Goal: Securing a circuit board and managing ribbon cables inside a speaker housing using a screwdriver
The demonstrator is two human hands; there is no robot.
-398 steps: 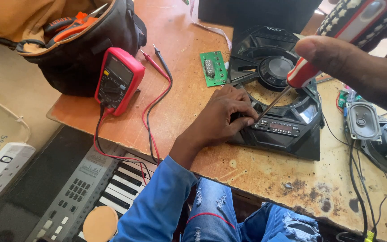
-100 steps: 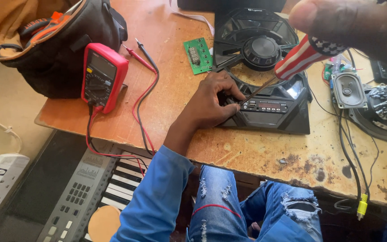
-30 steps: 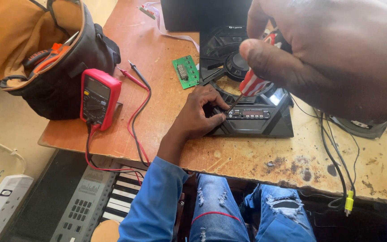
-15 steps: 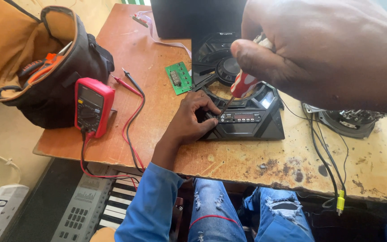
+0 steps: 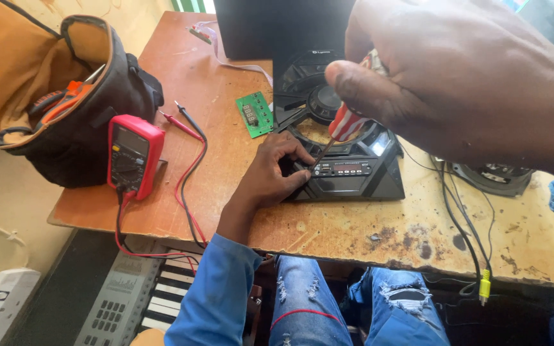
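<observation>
right hand grips the red-and-white-handled screwdriver, its shaft slanting down-left to the black plastic speaker housing near the wooden tabletop's front edge. left hand, fingers curled, braces the housing's left end, beside the tip.

Your right hand covers most of the screwdriver handle; its tip at the black speaker panel is too small to tell.
</observation>
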